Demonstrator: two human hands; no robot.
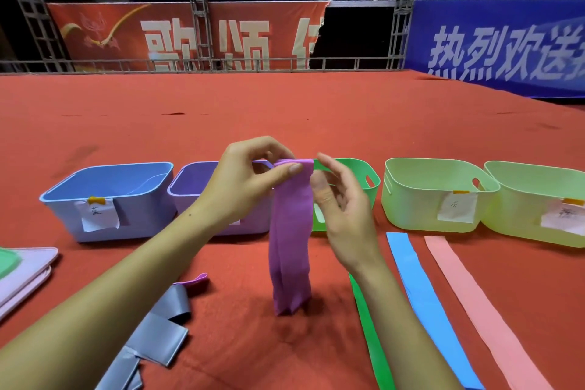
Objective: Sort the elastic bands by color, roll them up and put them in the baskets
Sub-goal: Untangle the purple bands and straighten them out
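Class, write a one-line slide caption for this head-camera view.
Left hand pinches the top of a hanging purple band, right hand open beside it, before a row of labelled baskets.

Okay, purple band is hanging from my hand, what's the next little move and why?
Probably start rolling its top end down with both hands: the left hand pinches the purple band at the top, it hangs unrolled, and the right hand waits open beside it.

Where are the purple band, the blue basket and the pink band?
purple band (289, 250): head view, middle of the hanging strip.
blue basket (139, 215): head view, front wall.
pink band (474, 298): head view, middle of the flat strip.
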